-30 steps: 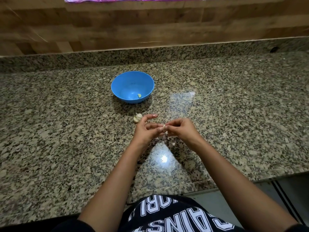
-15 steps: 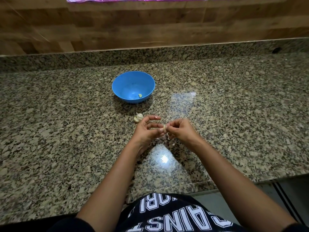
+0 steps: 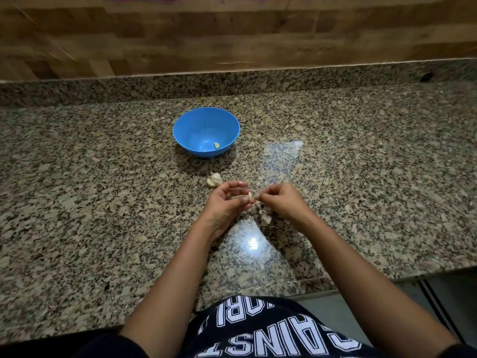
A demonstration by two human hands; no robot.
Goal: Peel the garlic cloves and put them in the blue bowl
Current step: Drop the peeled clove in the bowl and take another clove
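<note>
On the granite desk (image 3: 103, 202), blue bowl (image 3: 180, 130) lies ahead-left of my hands, one peeled clove (image 3: 216, 145) inside. Fingers of my left hand (image 3: 224, 205) pinch the garlic clove (image 3: 249, 196), long axis upright; right hand (image 3: 281, 200) pinches its skin (image 3: 257, 197). Left is nearer the bowl.

A speckled granite counter (image 3: 103, 228) carries a blue bowl (image 3: 196, 122) mid-surface, with garlic (image 3: 214, 179) and peel scraps (image 3: 263, 214) nearer the front edge
</note>
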